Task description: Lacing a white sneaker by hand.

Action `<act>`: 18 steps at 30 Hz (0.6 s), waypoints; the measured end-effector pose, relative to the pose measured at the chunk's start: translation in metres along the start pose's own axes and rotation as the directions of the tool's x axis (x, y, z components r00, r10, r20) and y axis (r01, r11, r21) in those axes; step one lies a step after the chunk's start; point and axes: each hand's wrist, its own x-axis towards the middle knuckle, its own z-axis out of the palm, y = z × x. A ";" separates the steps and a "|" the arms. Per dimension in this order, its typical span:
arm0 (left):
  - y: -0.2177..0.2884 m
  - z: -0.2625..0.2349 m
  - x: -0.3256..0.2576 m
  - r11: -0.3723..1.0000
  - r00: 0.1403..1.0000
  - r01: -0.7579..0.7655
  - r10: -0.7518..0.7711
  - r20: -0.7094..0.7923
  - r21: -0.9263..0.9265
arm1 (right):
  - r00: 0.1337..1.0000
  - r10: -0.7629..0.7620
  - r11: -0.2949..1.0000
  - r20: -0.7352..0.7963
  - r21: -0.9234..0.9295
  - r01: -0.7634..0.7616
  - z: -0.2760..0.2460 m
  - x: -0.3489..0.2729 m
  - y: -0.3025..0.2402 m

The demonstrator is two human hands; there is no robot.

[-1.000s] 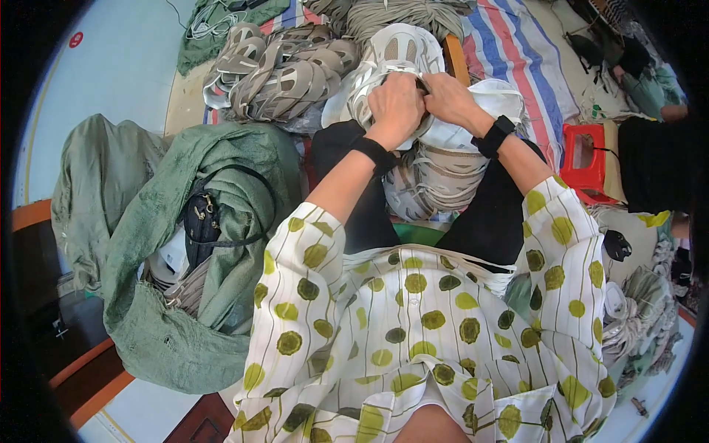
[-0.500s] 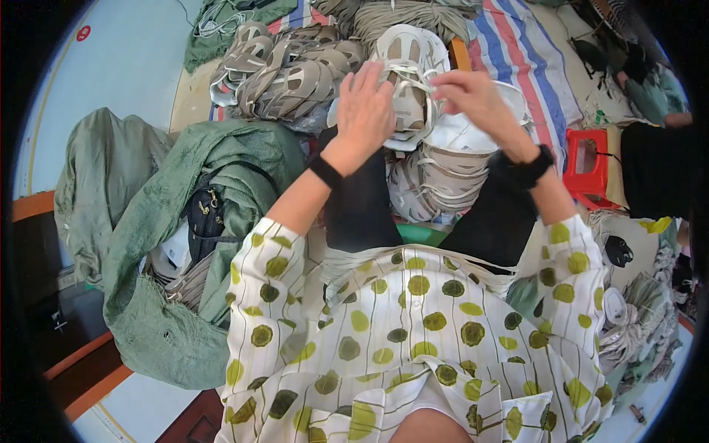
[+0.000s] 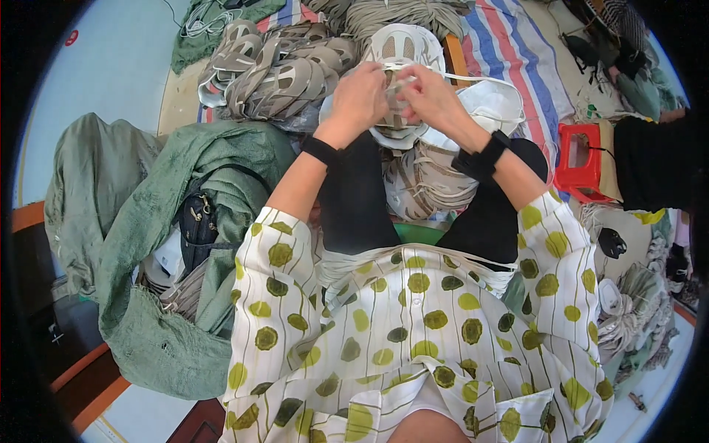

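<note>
A beige-and-white shoe upper (image 3: pixel 402 50) lies in front of me, partly covered by my hands. My left hand (image 3: pixel 360 100) is at its left side, thumb and fingers pinched on a white shoelace (image 3: pixel 473 77) near the eyelets. Over the right side of the upper is my right hand (image 3: pixel 434 102), its fingers bent and closed on the lace, the tips slightly blurred. The lace stretches out to the right past that hand. Under the upper sits a stack of similar shoe uppers (image 3: pixel 428 181) between my knees, with a white lining (image 3: pixel 491 103) showing.
Piles of brown-grey shoe uppers (image 3: pixel 284 77) lie left of the hands. A bundle of beige laces (image 3: pixel 402 18) is beyond. Off-white laces (image 3: pixel 332 269) hang across my lap. Green sacks (image 3: pixel 155 295) stand at left, a red stool (image 3: pixel 580 159) at right, on striped sheeting (image 3: pixel 509 52).
My right hand has moved left and inward, closer to my left hand. A lace is now drawn out straight to the right across the upper.
</note>
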 end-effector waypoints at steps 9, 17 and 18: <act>-0.010 -0.004 0.011 0.928 0.968 0.233 -0.193 0.157 -0.292 | 0.989 0.085 0.996 0.120 -0.038 -0.081 0.008 -0.006 0.005; -0.026 -0.023 0.020 0.455 0.795 0.601 -0.255 0.551 -0.657 | 0.985 0.168 0.983 -0.035 0.078 -0.165 0.025 0.028 0.004; -0.027 -0.023 0.021 0.378 0.767 0.639 -0.255 0.588 -0.670 | 0.978 0.204 0.972 -0.048 0.128 -0.196 0.027 0.031 0.002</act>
